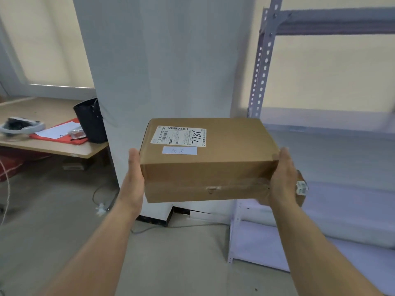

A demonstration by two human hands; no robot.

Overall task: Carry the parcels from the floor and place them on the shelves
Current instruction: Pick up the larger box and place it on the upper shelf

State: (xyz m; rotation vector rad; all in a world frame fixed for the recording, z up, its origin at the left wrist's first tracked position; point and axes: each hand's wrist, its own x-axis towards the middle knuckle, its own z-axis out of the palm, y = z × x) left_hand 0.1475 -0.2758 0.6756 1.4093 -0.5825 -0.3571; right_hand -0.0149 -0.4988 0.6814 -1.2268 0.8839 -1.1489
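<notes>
A brown cardboard parcel (213,165) with a white shipping label on top is held in the air at chest height. My left hand (133,178) presses flat against its left end and my right hand (283,178) against its right end. The parcel hangs just left of a grey metal shelf unit (259,86), in front of a white pillar. The shelf boards (342,150) to the right are pale and bare where they show. A second small parcel (301,184) peeks out behind my right hand on the shelf.
A white pillar (171,71) stands straight ahead. To the left is a wooden desk (42,144) with a black bag (90,120), a red folder and papers. Cables (102,199) lie on the grey floor by the pillar's base.
</notes>
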